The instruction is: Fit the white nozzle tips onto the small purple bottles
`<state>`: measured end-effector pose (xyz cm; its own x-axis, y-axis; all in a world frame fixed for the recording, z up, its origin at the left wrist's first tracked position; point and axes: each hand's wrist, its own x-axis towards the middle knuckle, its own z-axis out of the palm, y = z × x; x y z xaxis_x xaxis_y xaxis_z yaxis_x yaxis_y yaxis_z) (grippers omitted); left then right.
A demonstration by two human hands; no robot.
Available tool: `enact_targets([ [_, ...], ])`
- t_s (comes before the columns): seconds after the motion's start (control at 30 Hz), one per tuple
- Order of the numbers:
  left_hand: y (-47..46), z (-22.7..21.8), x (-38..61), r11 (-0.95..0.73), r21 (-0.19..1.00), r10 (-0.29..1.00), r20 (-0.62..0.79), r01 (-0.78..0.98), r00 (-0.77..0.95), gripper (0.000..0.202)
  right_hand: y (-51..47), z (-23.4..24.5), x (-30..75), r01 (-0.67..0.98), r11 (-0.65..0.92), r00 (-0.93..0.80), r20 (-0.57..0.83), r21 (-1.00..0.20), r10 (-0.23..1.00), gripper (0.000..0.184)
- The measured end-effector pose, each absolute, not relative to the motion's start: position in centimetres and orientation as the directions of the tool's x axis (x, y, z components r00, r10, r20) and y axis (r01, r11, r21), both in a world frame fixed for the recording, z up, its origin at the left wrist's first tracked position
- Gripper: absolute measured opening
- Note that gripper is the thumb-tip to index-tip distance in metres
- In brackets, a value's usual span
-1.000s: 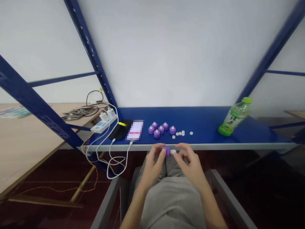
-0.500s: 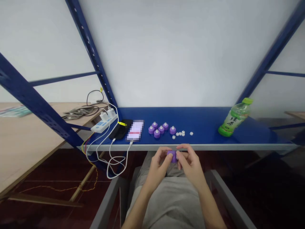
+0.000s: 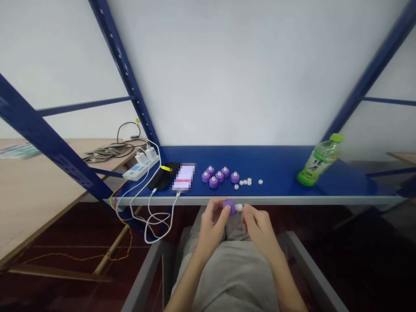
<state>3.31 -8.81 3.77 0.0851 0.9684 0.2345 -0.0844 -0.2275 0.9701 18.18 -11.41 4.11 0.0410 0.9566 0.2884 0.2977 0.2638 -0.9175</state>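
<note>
Over my lap, just in front of the table's edge, my left hand (image 3: 212, 221) grips a purple bottle cap (image 3: 230, 207) between thumb and fingers. The cap lies on its side, with its white spout (image 3: 239, 207) pointing right. My right hand (image 3: 258, 223) is closed in a pinch at the spout's tip; whether its fingertips touch the spout or hold a small piece is hidden. Behind my hands, several similar purple caps (image 3: 213, 182) stand upright on the blue table (image 3: 269, 162). Several small white pieces (image 3: 245, 182) lie to the right of them.
A green tea bottle (image 3: 320, 160) leans at the table's right. On the left lie a phone (image 3: 183, 177), a black pouch-like object (image 3: 162, 177) and a power strip (image 3: 141, 168). White cables (image 3: 159, 222) hang over the front edge. Blue posts (image 3: 125, 65) rise at both sides.
My right hand has shifted slightly right, from over the cap to the spout's tip, baring the white spout. My left hand has moved a little left with the cap.
</note>
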Motion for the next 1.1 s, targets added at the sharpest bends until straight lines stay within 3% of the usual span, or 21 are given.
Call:
enact_targets([
  [0.07, -8.7, 3.6, 3.3, -0.233, 0.97, 0.968, 0.239, -0.077, 0.081, 0.029, -11.7, 4.1, 18.3, 0.24, 0.271, 0.014, 0.282, -0.932, 0.959, 0.052],
  [0.23, -8.8, 4.0, 3.4, -0.234, 0.971, 0.971, 0.236, -0.059, 0.045, 0.031, -12.1, 4.6, 18.6, 0.211, 0.286, 0.018, 0.296, -0.935, 0.955, 0.034],
  [0.6, -9.0, 4.3, 3.1, -0.235, 0.968, 0.969, 0.241, -0.091, 0.06, 0.029, -11.4, 4.5, 18.8, 0.425, 0.382, -0.03, 0.41, -0.82, 0.912, 0.025],
  [0.8, -8.8, 4.0, 3.0, -0.23, 0.97, 0.967, 0.238, -0.082, 0.097, 0.03, -11.0, 3.9, 18.4, 0.515, 0.348, -0.005, 0.403, -0.784, 0.915, 0.026],
  [0.93, -8.8, 3.6, 2.7, -0.327, 0.944, 0.941, 0.321, 0.047, 0.105, 0.031, -10.8, 3.6, 18.2, 0.588, 0.304, 0.043, 0.405, -0.749, 0.913, 0.034],
  [1.1, -9.0, 4.0, 2.3, -0.509, 0.839, 0.858, 0.476, 0.191, 0.194, 0.024, -10.6, 3.5, 18.5, 0.545, 0.315, -0.014, 0.367, -0.777, 0.93, 0.035],
])
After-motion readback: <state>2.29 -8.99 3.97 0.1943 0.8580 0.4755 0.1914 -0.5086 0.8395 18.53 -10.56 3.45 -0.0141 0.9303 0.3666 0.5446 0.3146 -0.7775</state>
